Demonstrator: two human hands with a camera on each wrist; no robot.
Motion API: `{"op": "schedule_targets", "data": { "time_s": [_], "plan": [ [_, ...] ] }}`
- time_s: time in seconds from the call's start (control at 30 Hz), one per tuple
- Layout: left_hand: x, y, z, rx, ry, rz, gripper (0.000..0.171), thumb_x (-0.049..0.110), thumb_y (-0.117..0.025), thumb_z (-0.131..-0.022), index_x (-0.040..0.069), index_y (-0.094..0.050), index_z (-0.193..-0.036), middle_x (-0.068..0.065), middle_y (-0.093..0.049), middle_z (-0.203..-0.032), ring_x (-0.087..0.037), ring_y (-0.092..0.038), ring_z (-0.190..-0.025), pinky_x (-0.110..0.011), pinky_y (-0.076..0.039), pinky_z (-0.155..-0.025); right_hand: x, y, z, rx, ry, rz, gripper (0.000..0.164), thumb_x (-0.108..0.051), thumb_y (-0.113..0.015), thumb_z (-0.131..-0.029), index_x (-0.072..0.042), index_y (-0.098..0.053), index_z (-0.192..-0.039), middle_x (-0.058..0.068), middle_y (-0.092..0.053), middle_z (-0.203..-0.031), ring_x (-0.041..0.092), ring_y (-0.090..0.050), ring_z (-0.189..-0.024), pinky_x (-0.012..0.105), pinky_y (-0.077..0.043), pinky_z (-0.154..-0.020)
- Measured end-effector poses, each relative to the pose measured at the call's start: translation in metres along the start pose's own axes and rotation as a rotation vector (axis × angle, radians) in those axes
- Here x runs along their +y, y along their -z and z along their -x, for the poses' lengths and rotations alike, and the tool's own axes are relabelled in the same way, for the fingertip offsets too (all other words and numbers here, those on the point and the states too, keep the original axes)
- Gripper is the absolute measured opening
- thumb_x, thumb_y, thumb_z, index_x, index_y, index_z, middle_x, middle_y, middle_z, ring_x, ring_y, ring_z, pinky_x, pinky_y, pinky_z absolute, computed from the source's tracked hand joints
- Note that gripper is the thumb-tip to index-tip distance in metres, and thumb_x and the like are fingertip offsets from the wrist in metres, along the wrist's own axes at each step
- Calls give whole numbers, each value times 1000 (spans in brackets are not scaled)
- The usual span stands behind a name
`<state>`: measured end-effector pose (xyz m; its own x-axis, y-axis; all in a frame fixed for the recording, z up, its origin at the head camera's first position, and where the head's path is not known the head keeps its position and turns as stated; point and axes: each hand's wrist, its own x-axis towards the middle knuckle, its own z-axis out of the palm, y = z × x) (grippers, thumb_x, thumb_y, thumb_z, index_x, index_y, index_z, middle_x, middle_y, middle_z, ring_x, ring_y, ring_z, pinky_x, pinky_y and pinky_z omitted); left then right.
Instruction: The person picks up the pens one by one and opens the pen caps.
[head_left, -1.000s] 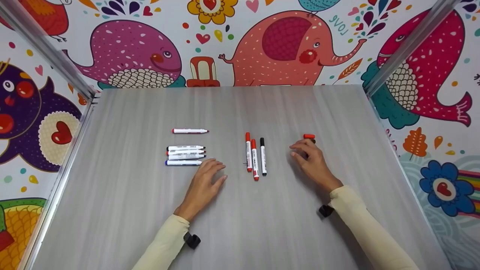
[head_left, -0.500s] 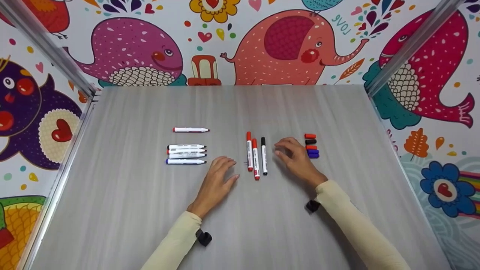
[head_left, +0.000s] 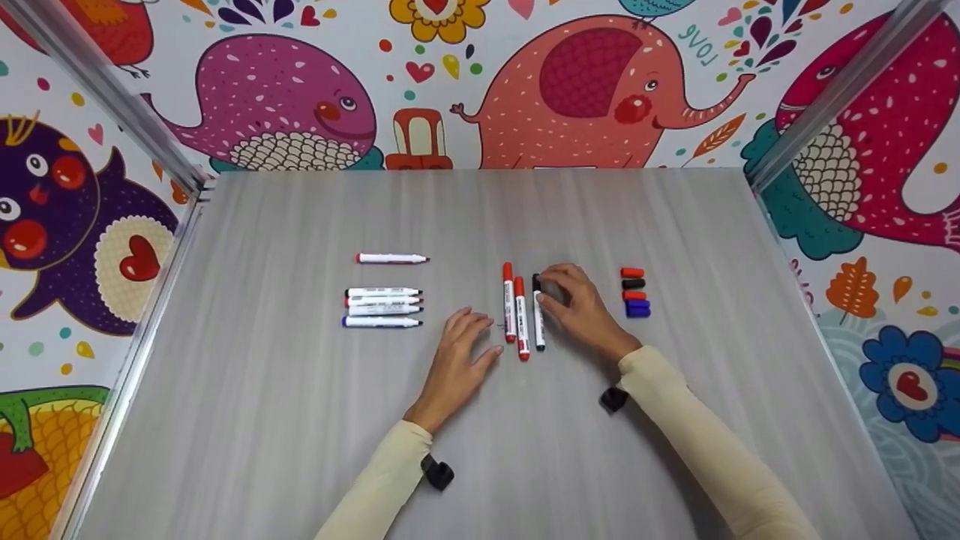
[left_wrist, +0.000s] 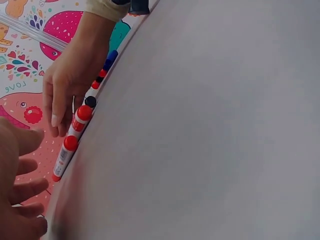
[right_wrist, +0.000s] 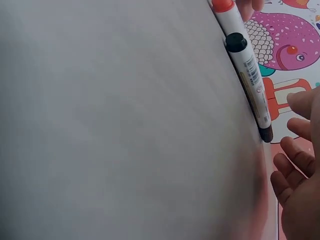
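My right hand [head_left: 581,304] is at the right side of a black-capped marker [head_left: 538,315], fingers loosely bent, fingertips right at the black cap. In the right wrist view a gap shows between the fingers and this black marker [right_wrist: 252,82]. Two red-capped markers lie just left of it, one red marker [head_left: 509,304] slightly farther back than the other red marker [head_left: 521,322]. My left hand [head_left: 456,360] hovers left of these with thumb and fingers spread and nothing in them. The left wrist view shows the left hand [left_wrist: 17,180] apart from the red markers [left_wrist: 64,159].
Several uncapped markers [head_left: 384,301] lie in a row on the left of the table [head_left: 300,420], with one uncapped red marker [head_left: 393,259] behind them. Loose caps in red, black and blue [head_left: 637,308] form a column on the right. Patterned walls edge the table.
My right hand has moved left from the loose caps, uncovering them, to the black-capped marker. My left hand has shifted right, away from the uncapped markers. The view has turned slightly.
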<state>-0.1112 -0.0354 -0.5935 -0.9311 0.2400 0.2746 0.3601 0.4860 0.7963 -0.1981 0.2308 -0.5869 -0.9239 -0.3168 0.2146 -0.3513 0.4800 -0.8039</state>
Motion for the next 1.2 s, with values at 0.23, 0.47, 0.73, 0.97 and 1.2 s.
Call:
{"op": "schedule_targets", "data": {
  "time_s": [0.23, 0.47, 0.73, 0.97, 1.2],
  "plan": [
    [3, -8, -7, 15, -15, -6, 46, 15, -82, -101, -4, -69, -140, -17, -64, -145, -44, -40, -156, -57, -34, -127, -2, -10, -11, -32, 48, 51, 46, -14, -80, -102, 1, -69, -143, 18, -60, -151, 35, -49, -144, 56, -37, -123],
    [1, -14, -11, 9, -14, -74, 49, 17, -84, -100, -4, -68, -141, -18, -62, -146, -47, -35, -159, -58, -31, -128, 1, -16, -22, -45, 120, 119, 52, -24, -80, -102, 2, -67, -144, 24, -57, -153, 41, -44, -147, 64, -25, -123],
    [-5, -14, -12, -9, -62, -226, 55, 25, -84, -100, -2, -65, -144, -21, -58, -150, -48, -31, -160, -58, -33, -127, 3, -19, -30, -63, 137, 184, 54, -26, -78, -103, 1, -65, -147, 25, -55, -154, 43, -41, -149, 66, -23, -123],
    [-5, -13, -11, -45, -82, -250, 58, 25, -84, -99, -3, -64, -145, -23, -57, -152, -50, -28, -161, -61, -31, -127, 2, -21, -34, -88, 111, 218, 57, -31, -77, -104, -1, -64, -151, 24, -53, -157, 42, -40, -151, 64, -23, -123],
    [-3, -11, -13, -44, -89, -249, 57, 22, -86, -98, -4, -65, -144, -25, -56, -152, -52, -27, -161, -63, -29, -128, 1, -24, -39, -93, 99, 232, 59, -33, -77, -103, -2, -64, -151, 23, -52, -157, 41, -37, -152, 62, -23, -120]
  ]
}}
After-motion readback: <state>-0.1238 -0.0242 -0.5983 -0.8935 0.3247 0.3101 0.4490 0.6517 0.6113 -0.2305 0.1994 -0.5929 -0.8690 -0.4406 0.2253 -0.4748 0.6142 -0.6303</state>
